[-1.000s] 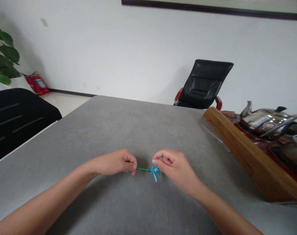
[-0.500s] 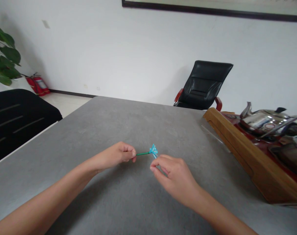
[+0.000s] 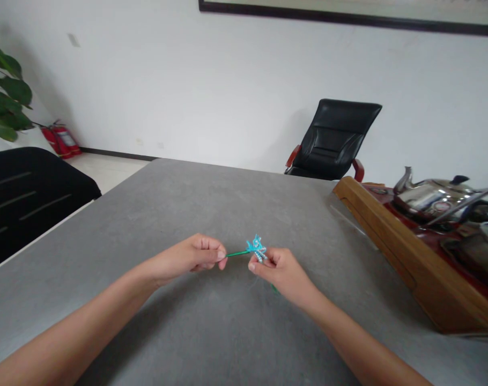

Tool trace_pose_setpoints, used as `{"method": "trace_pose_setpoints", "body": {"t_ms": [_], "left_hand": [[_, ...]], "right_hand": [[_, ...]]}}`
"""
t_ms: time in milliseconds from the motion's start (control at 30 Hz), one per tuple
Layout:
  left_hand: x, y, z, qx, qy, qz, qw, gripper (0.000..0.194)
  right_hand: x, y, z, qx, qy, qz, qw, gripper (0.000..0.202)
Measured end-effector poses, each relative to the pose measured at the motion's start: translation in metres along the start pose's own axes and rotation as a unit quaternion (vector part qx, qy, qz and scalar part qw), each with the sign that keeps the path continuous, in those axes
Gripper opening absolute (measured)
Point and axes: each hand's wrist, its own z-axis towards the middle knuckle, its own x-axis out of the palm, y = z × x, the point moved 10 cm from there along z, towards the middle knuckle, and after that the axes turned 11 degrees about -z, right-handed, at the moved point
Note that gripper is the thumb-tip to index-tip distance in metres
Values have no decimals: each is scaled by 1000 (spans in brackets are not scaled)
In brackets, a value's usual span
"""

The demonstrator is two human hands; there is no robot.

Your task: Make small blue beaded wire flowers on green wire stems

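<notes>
At the far left a potted plant's leaves (image 3: 5,102) hang over a dark chair back (image 3: 30,193), with a red fire extinguisher (image 3: 61,138) lying on the floor by the wall. Across the grey bench (image 3: 179,198) the left hand (image 3: 191,256) is curled, its grip pinching one end of a thin green stem (image 3: 236,253) between thumb and forefinger. The stem runs rightward, lifted just clear of the bench, to a small blue beaded flower (image 3: 256,249) at its tip. The right hand (image 3: 280,271) meets the flower from below and to the right, its grip closed on the lowest petals; a short green piece (image 3: 274,289) shows under that hand. Behind stands a black office chair (image 3: 334,139). At the right edge a wooden tea tray (image 3: 405,252) holds a steel kettle (image 3: 433,195) and darker ware that is cut off by the frame.

Half a second earlier the right hand lay lower, its fingertips just short of the flower; now it has come up and taken hold. The left hand has barely shifted.
</notes>
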Motion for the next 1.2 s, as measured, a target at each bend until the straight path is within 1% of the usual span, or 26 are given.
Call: {"method": "trace_pose_setpoints", "body": {"t_ms": [133,233,300,433,633,733,833,1000,1100,1200], "left_hand": [[18,4,-4,-12,80,46,996,29],[26,9,-6,-17,122,89,988,26],[28,12,-6,-14,135,123,983,24],[28,15,-5,-13,137,173,975,23],[26,15,-4,-13,115,232,966,25],[22,14,-3,-8,97,268,959,26],[18,12,-2,-3,74,289,954,26],[9,8,0,-6,34,287,957,28],[2,5,2,3,1,265,964,29],[-6,1,3,17,-40,240,970,31]], "right_hand": [[7,-7,4,18,28,56,998,19],[7,-8,4,28,38,52,998,23],[3,-3,3,9,26,25,999,22],[-3,4,2,-18,13,0,1000,21],[-5,15,-3,-28,2,-13,1000,17],[-7,24,-8,-41,-6,-31,999,16],[-12,38,-14,-63,-28,-79,995,15],[-16,65,-28,-131,-66,-188,971,11],[-16,73,-34,-162,-77,-233,956,13],[-13,77,-38,-186,-88,-277,939,18]]}}
